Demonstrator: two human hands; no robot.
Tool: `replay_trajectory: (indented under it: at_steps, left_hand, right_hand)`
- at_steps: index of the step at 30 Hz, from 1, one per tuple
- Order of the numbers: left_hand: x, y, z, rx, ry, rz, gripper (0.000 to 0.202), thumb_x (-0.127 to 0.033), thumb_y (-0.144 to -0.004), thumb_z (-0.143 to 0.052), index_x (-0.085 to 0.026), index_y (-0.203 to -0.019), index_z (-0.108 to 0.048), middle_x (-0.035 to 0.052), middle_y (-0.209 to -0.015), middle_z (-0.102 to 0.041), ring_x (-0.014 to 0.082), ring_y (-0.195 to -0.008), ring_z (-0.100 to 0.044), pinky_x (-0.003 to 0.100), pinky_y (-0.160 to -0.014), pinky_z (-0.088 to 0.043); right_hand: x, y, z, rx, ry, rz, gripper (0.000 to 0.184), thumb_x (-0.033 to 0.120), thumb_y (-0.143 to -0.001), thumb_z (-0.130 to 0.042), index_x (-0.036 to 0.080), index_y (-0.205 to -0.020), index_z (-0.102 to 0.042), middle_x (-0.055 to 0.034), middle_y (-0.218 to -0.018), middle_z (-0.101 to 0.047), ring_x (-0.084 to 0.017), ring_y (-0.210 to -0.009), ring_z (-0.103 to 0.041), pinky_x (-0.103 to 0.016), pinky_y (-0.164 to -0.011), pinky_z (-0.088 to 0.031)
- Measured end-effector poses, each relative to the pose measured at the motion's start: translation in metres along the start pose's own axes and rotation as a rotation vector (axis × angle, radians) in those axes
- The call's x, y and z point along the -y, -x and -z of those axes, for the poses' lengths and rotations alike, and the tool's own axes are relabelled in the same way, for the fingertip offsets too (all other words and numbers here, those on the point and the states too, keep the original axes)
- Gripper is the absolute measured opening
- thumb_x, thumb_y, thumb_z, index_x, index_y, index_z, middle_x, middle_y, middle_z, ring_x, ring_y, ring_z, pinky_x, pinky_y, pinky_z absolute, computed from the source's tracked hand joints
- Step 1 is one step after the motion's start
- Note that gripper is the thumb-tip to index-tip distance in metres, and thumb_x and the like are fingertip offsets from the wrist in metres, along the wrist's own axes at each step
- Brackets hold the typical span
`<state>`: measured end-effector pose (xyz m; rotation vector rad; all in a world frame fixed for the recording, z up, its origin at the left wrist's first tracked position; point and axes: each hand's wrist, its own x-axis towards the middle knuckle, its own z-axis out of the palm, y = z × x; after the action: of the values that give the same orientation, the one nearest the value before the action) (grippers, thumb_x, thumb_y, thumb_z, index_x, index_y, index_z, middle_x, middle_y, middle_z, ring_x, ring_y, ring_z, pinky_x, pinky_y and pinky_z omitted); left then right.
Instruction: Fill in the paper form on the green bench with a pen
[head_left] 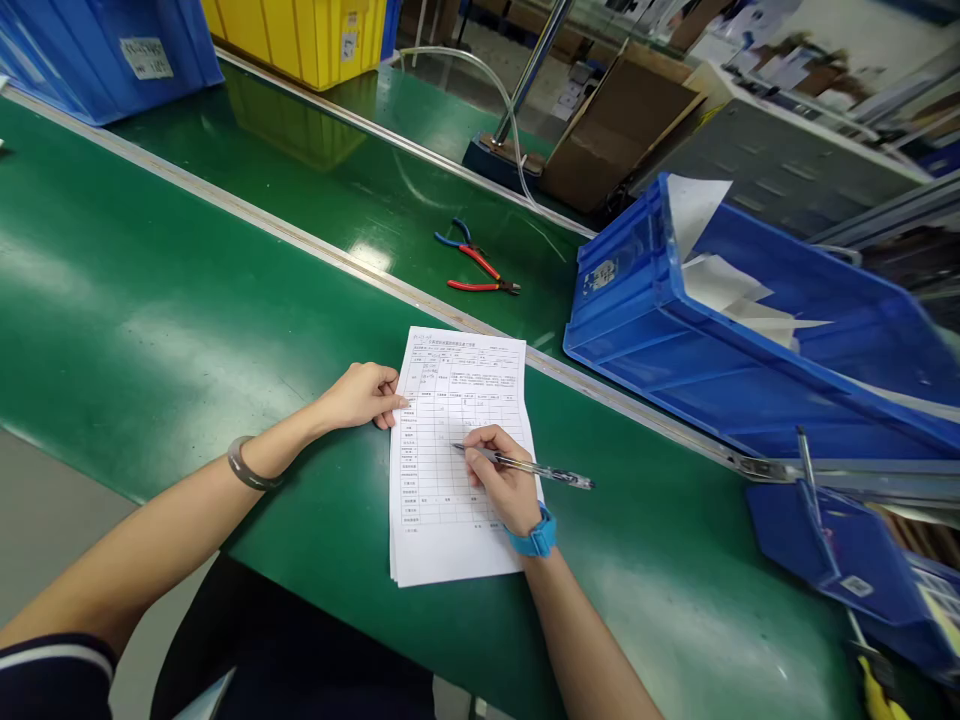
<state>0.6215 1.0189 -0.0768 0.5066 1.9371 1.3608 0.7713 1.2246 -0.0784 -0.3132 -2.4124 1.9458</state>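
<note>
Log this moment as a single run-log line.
form: lying on green table | left hand: touching form's left edge | right hand: holding pen, tip at form | red-handled pliers: lying beyond form

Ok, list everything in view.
Paper forms: one stack, white, centre
Workbench: one, green, beneath forms
Pen: one, transparent, right hand
Pliers: apparently two, red and blue, beyond forms
Bins: at least two, blue, upper left, right
Crate: one, yellow, top left
Trays: count unclear, blue, lower right
Cardboard: count unclear, brown, upper right
Hose: one, clear, top centre
Bracelet: one, grey, left wrist
Wristband: one, blue, right wrist
Left hand: one, bare, forms' left edge
Right hand: one, bare, on forms
</note>
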Motion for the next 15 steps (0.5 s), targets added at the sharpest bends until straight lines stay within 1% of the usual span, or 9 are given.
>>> replay_trajectory:
  at_steps: [2, 4, 7, 11, 15]
  left_hand:
    - [0.0001, 0.0, -0.0003, -0.006, -0.003, 0.007, 0.016, -0.017, -0.081, -0.068, -0.015, -0.068, -0.058, 0.0022, -0.058, -0.069, 0.0152, -0.051, -0.068, 0.021, -0.049, -0.055]
    - [0.0004, -0.0002, -0.0006, -0.01, 0.001, 0.01, 0.017, -0.017, -0.081, -0.068, -0.016, -0.067, -0.058, 0.0019, -0.057, -0.069, 0.0147, -0.051, -0.068, 0.02, -0.048, -0.054]
    - [0.001, -0.0006, -0.0011, -0.007, 0.008, 0.011, 0.016, -0.017, -0.081, -0.067, -0.016, -0.067, -0.058, 0.0018, -0.057, -0.069, 0.0142, -0.05, -0.068, 0.02, -0.048, -0.054]
    - [0.0012, -0.0005, -0.0012, -0.005, 0.008, 0.027, 0.016, -0.018, -0.081, -0.067, -0.016, -0.068, -0.058, 0.0023, -0.058, -0.069, 0.0158, -0.051, -0.068, 0.023, -0.049, -0.056]
    - [-0.0006, 0.0007, -0.0011, -0.006, 0.01, 0.028, 0.016, -0.021, -0.082, -0.067, -0.016, -0.069, -0.058, 0.0032, -0.06, -0.07, 0.0166, -0.052, -0.068, 0.024, -0.05, -0.056]
  right_hand:
    - [0.0009, -0.0003, -0.0008, -0.032, 0.033, 0.029, 0.009, 0.03, -0.08, -0.061, 0.022, -0.081, -0.056, 0.0031, -0.063, -0.051, -0.011, -0.049, -0.044, -0.025, -0.045, -0.036]
    - [0.0022, -0.0015, -0.0026, -0.077, 0.082, 0.052, 0.009, 0.028, -0.078, -0.061, 0.022, -0.076, -0.054, 0.0032, -0.062, -0.051, -0.012, -0.051, -0.043, -0.025, -0.046, -0.036]
    - [0.0029, -0.0039, -0.0045, -0.127, 0.144, 0.06, 0.014, 0.028, -0.079, -0.06, 0.022, -0.069, -0.051, 0.0036, -0.059, -0.049, -0.012, -0.052, -0.043, -0.025, -0.049, -0.035]
    - [-0.0011, -0.0043, -0.0039, -0.14, 0.148, 0.065, 0.021, 0.03, -0.083, -0.058, 0.023, -0.066, -0.048, 0.005, -0.055, -0.043, -0.011, -0.05, -0.038, -0.025, -0.048, -0.031]
    - [-0.0046, -0.0007, -0.004, -0.145, 0.193, 0.115, 0.022, 0.029, -0.084, -0.058, 0.023, -0.066, -0.047, 0.0058, -0.054, -0.041, -0.011, -0.049, -0.037, -0.026, -0.048, -0.03]
